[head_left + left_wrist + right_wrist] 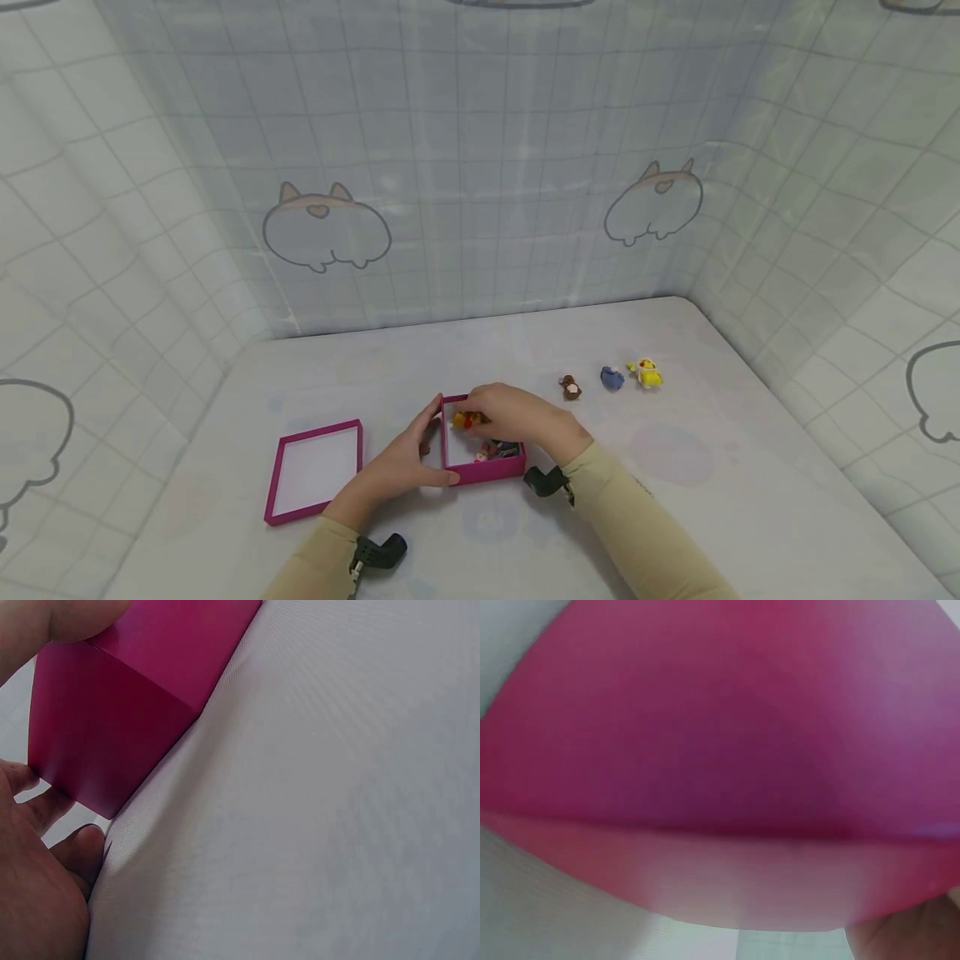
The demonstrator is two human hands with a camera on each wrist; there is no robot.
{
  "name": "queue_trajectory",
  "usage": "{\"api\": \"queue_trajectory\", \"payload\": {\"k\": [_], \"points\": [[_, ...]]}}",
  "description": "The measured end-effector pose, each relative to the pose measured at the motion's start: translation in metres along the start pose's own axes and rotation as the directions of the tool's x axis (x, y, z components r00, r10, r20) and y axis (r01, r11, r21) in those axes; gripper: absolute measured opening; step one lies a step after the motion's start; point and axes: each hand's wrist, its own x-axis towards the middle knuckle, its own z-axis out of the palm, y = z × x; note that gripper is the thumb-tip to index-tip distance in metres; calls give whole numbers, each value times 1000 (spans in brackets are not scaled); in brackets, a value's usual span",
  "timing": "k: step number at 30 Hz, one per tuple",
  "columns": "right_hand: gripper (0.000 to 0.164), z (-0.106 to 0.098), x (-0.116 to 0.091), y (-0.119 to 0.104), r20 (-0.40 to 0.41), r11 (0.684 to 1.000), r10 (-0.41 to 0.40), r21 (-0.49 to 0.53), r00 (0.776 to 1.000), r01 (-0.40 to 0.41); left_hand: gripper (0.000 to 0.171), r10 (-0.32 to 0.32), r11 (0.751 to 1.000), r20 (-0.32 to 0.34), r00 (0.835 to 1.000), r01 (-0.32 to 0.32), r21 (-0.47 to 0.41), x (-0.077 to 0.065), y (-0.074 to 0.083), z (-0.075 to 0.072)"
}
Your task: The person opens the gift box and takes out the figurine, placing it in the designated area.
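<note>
Near left, shallow magenta tray [274,483] on the table [675,517]. Your left hand [407,454], thumb and fingers spread, grips the magenta box [491,472] by its left side. Small figures [491,451] lie inside; behind them your right hand [517,414] pinches a yellow-and-red figurine [467,420] in the box. Farther right: brown toy [571,387], blue toy [612,378].

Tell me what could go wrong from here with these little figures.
The right hand holds a yellow-and-red figure in its fingers inside the pink box, so it might knock the other figures there. If the left hand loosens its grip, the box could slide.
</note>
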Motion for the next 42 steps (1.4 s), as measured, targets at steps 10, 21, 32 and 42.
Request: {"api": "queue_trajectory", "payload": {"k": [10, 21, 32, 42], "points": [[37, 2, 3, -2, 6, 999, -37, -17, 999, 37, 122, 3, 1000, -2, 1000, -3, -5, 0, 0, 0], [38, 1, 2, -5, -3, 999, -18, -45, 1000, 18, 123, -3, 1000, -1, 1000, 3, -12, 1, -2, 0], [37, 4, 10, -4, 53, 992, -13, -126, 998, 20, 123, 6, 1000, -1, 1000, -6, 17, 1, -3, 1], [32, 4, 17, -5, 155, 988, 42, -154, 987, -18, 124, 11, 1000, -1, 1000, -10, 26, 2, -6, 1]]}}
